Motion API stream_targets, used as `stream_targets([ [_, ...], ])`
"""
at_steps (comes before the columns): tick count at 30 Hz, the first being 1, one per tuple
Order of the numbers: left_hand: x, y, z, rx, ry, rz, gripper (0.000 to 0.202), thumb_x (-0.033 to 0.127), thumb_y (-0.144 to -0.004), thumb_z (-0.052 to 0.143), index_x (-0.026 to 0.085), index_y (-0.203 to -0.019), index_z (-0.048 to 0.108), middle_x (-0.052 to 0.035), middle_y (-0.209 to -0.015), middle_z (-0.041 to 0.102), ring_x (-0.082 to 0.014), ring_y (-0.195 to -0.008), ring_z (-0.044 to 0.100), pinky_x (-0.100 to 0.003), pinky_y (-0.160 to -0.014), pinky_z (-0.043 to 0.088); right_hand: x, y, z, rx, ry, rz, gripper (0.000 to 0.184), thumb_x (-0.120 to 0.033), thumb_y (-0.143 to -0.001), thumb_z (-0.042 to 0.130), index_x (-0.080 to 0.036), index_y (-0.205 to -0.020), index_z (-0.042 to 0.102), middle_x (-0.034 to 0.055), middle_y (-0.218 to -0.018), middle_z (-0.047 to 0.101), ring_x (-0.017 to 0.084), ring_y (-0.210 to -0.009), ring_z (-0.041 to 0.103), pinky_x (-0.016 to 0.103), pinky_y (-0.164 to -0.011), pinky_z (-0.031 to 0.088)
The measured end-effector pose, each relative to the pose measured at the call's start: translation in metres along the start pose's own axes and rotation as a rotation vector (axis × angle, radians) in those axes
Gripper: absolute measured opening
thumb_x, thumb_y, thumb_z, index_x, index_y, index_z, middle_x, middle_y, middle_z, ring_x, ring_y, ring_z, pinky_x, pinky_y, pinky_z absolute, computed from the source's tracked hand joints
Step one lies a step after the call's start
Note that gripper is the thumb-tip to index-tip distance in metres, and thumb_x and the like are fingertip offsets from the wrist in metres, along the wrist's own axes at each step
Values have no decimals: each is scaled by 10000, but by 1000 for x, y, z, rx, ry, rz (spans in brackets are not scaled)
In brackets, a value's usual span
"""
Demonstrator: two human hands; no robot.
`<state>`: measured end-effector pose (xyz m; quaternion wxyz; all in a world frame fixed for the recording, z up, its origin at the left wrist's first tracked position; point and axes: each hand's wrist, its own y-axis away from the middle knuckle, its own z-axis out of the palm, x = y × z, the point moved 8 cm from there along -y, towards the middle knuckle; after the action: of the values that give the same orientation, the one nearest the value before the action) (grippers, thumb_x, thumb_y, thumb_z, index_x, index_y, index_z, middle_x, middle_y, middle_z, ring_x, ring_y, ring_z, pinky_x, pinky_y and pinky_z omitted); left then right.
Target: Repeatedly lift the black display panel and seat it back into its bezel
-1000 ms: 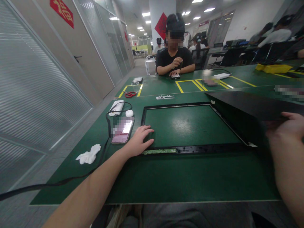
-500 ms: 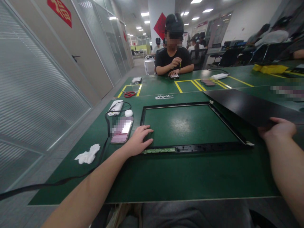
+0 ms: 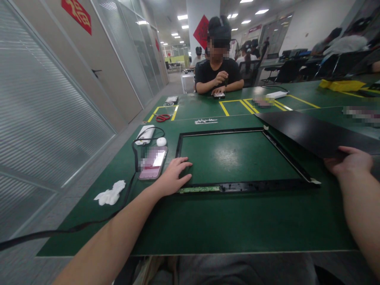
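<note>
A black rectangular frame (image 3: 261, 186) lies flat on the green table in front of me, with a narrow green circuit board (image 3: 204, 190) along its near bar. My left hand (image 3: 175, 176) rests on the frame's near left corner, fingers spread and stretched out. To the right, my right hand (image 3: 352, 161) grips the near edge of a thin black panel (image 3: 314, 130), thumb on top and the other fingers underneath. The panel slants up off the table, beside the frame's right side. Pale tabs (image 3: 315, 181) stick out at the frame's right corners.
Left of the frame are a phone (image 3: 152, 163), a white power bank (image 3: 145, 135), a small white case (image 3: 161, 141), a black strap (image 3: 130, 190) and a crumpled tissue (image 3: 111, 193). Beyond lie red-handled scissors (image 3: 163, 118) and white strips (image 3: 206, 121). Opposite sits a co-worker (image 3: 219, 75).
My view has shifted very slightly. Both hands, the frame and the panel keep nearly the same places.
</note>
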<state>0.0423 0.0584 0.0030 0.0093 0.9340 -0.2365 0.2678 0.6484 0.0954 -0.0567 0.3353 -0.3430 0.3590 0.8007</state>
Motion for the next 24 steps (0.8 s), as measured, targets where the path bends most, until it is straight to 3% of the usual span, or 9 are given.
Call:
stream_targets([
  [7, 0, -1, 1, -3, 1, 3, 427, 374, -916, 567, 183, -1291, 635, -185, -1500, 503, -357, -1427, 415, -589, -1180, 333, 1, 2, 4, -13, 11, 42, 317, -6, -577, 456, -194, -819, 536, 30, -915, 671, 163, -746, 689, 276, -551, 595],
  [16, -2, -1, 1, 0, 10, 4, 429, 385, -915, 569, 193, -1293, 634, -181, -1505, 500, -356, -1429, 413, -595, -1182, 329, -5, 42, 10, 53, 2, -14, 223, -4, -654, 459, -180, -767, 539, 22, -883, 630, 129, -689, 658, 225, -490, 557],
  [21, -1, -1, 1, 7, 16, 9, 429, 384, -913, 565, 186, -1287, 637, -186, -1495, 509, -356, -1426, 418, -594, -1182, 328, -13, 33, 17, -81, -82, -66, 133, -52, -686, 507, -163, -746, 548, 42, -919, 633, 134, -724, 651, 249, -513, 556],
  [24, -1, -1, 0, 10, 27, 8, 422, 383, -914, 566, 204, -1290, 634, -174, -1497, 512, -351, -1424, 423, -596, -1176, 335, -16, 25, 15, -97, -74, -96, 97, -86, -675, 556, -167, -722, 533, 40, -896, 620, 148, -732, 645, 261, -494, 549],
])
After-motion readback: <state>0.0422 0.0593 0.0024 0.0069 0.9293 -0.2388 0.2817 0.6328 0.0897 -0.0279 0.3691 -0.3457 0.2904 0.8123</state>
